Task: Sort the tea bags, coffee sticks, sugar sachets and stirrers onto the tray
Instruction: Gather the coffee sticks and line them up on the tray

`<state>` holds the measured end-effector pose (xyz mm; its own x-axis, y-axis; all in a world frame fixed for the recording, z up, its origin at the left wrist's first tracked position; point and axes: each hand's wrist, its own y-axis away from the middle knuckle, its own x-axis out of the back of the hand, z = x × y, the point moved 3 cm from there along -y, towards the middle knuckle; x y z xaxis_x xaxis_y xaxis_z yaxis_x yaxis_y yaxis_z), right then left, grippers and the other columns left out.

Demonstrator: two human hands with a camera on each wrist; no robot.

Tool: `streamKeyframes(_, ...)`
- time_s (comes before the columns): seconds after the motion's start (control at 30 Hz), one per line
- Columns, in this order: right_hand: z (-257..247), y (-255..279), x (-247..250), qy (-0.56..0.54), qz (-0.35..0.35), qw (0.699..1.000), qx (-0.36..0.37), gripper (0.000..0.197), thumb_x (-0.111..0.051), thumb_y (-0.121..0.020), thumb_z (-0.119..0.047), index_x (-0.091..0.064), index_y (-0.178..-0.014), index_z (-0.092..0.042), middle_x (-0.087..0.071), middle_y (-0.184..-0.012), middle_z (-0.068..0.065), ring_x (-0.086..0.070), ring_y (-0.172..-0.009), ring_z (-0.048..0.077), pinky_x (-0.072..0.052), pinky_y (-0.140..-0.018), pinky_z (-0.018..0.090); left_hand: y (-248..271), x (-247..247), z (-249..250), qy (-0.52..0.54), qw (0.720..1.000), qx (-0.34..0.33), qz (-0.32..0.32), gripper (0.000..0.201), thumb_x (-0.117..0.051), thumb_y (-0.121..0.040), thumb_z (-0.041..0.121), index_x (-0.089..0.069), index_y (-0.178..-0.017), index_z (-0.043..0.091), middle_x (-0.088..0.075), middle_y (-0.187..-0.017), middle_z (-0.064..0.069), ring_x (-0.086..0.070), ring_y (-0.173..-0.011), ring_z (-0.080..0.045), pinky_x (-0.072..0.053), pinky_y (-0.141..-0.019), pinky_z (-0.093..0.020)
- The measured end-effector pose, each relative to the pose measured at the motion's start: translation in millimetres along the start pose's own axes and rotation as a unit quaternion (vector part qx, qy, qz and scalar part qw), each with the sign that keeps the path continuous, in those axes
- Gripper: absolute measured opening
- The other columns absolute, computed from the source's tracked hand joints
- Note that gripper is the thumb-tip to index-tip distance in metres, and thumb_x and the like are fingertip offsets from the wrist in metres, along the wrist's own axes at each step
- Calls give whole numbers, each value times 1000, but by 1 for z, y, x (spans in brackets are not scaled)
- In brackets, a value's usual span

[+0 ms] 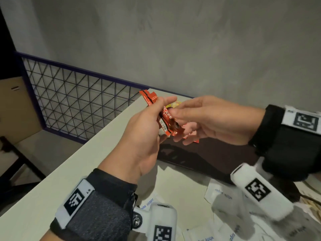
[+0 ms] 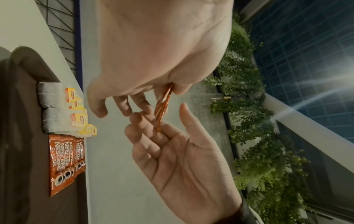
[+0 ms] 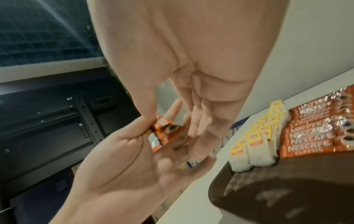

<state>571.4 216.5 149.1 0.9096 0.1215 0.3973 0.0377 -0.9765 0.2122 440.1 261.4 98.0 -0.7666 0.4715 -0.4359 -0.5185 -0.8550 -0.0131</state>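
My left hand [image 1: 149, 126] grips a thin bunch of red Nescafe coffee sticks [image 1: 166, 117], held up above the dark brown tray [image 1: 208, 157]. My right hand [image 1: 205, 119] reaches in from the right with straight fingers touching the sticks' lower end. The left wrist view shows the sticks [image 2: 162, 106] edge-on, with the right hand [image 2: 182, 159] palm-up and its thumb apart from them. On the tray [image 2: 23, 136] lie a row of tea bags [image 2: 57, 109] with yellow tags and a row of coffee sticks [image 2: 63, 159]. White sugar sachets [image 1: 222, 192] lie loose on the table near me.
The white table's left edge [image 1: 86, 153] drops off beside a dark wire-mesh railing [image 1: 78, 101]. A grey wall stands behind the table. A cardboard box [image 1: 15, 110] sits on the floor to the left. Pale stirrer-like sticks [image 1: 311, 202] show at the right edge.
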Motion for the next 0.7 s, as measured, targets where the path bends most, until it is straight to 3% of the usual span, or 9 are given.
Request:
streamKeyframes(0.1,6,6,-8,-85,17,996,11,35,-69,-93,-18,-63,-125,-6,-75,-110,20,-71,-89,29,-62,-83,34,4,-2,5,-4,1000,-17,-15,35,-49,-104,44,-75,-122,29,-78,-102,1,-73,-89,-17,-51,-96,-42)
streamKeyframes(0.2,8,11,-8,-154,41,987,20,37,-70,-91,-5,-62,-126,-3,-74,-102,20,-69,-80,24,-61,-71,29,5,-5,2,-31,998,-33,-32,37,-46,-106,45,-72,-126,29,-79,-111,-1,-76,-98,-14,-54,-103,-46)
streamKeyframes(0.33,8,20,-3,-121,108,986,25,35,-74,-87,-6,-64,-120,-1,-76,-95,20,-70,-73,22,-60,-63,28,3,-7,-2,-70,996,-50,-21,38,-43,-109,46,-70,-122,22,-79,-110,-2,-76,-103,-19,-56,-102,-51)
streamKeyframes(0.43,7,27,6,-124,175,976,37,25,-73,-88,-6,-66,-111,-1,-76,-93,21,-71,-70,23,-61,-64,30,1,-8,-6,-86,995,-51,-15,42,-43,-108,47,-70,-114,16,-80,-103,-7,-77,-95,-23,-59,-97,-50)
streamKeyframes(0.5,6,28,11,-149,201,967,47,15,-71,-90,-4,-69,-105,-4,-76,-90,17,-72,-72,22,-60,-66,30,0,-8,-8,-102,994,-47,-17,44,-42,-108,49,-71,-111,15,-80,-97,-5,-76,-87,-19,-61,-87,-45)
streamKeyframes(0.57,7,26,13,-175,221,958,50,13,-70,-91,-5,-71,-104,-6,-76,-90,16,-71,-74,21,-58,-66,30,0,-9,-10,-105,993,-37,-27,47,-41,-108,50,-70,-103,14,-77,-86,-2,-70,-74,-16,-57,-74,-39)
streamKeyframes(0.63,9,25,11,-197,244,948,52,10,-66,-93,-6,-71,-102,-6,-74,-88,14,-68,-71,20,-56,-62,29,0,-10,-11,-89,995,-22,-36,47,-43,-106,54,-63,-91,15,-59,-66,1,-54,-59,-15,-47,-61,-35)
streamKeyframes(0.7,9,23,10,-241,263,933,51,11,-60,-94,-8,-69,-100,-6,-72,-85,11,-65,-67,17,-54,-59,26,1,-11,-10,-39,998,3,-57,53,-46,-102,63,-67,-100,14,-41,-61,3,-36,-53,-12,-34,-53,-30)
